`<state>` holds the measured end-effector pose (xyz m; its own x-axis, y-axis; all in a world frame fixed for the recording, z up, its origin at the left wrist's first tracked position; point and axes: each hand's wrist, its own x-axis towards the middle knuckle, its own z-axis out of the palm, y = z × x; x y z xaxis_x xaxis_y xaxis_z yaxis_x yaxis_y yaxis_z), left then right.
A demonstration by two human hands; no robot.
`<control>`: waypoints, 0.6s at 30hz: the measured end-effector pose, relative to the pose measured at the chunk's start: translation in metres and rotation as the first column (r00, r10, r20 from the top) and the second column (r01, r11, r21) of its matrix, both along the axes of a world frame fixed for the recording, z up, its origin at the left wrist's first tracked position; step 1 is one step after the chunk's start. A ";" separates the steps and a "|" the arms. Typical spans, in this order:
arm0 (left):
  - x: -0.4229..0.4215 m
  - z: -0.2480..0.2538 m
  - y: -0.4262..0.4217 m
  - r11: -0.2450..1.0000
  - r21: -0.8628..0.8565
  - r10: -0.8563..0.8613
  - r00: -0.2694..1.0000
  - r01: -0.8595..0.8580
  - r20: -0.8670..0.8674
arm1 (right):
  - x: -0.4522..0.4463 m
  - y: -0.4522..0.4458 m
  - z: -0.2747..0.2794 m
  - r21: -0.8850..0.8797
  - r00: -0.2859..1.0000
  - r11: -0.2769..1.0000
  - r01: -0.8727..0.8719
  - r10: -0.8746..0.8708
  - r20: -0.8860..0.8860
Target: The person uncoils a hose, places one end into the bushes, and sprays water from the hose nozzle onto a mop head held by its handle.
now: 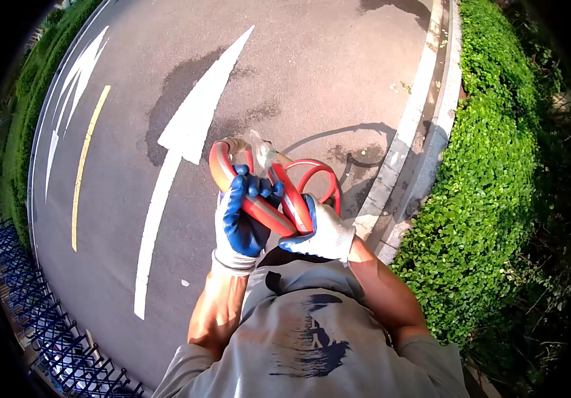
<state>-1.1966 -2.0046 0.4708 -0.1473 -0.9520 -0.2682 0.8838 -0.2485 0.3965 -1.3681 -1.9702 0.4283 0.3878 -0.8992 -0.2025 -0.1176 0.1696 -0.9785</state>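
Note:
A red hose (269, 213) with a grey stripe is bent into a folded loop in front of my body. My left hand (240, 222), in a white glove with blue coated palm and fingers, has its fingers wrapped round one length of it. Around the neighbouring length, close to the fold, closes my right hand (325, 232) in a matching glove. Something clear and crinkled, like plastic film (259, 149), shows at the far side of the loop. Beyond my right hand, a thinner-looking red curve of hose (325, 176) arcs out; where it leads is partly hidden.
Under me lies an asphalt road (312, 73) with a white arrow (182, 126), a yellow line (90, 169) and dark damp patches. A stone curb (408, 132) and a green hedge (491, 166) run along the right. Blue lattice barriers (53, 325) stand at lower left.

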 end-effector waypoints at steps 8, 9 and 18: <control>0.092 -0.105 -0.020 0.957 0.277 0.011 0.943 0.086 -0.332 | 0.011 0.072 0.027 0.069 0.944 0.995 0.070 -0.044 -0.328; 0.089 -0.111 -0.022 0.927 0.368 0.045 0.953 0.072 -0.299 | 0.004 0.080 0.033 0.077 0.941 0.994 0.071 -0.041 -0.335; 0.181 -0.224 -0.086 0.891 0.451 0.078 0.996 -0.052 -0.039 | -0.105 0.161 0.102 0.131 0.899 0.970 0.204 -0.132 -0.418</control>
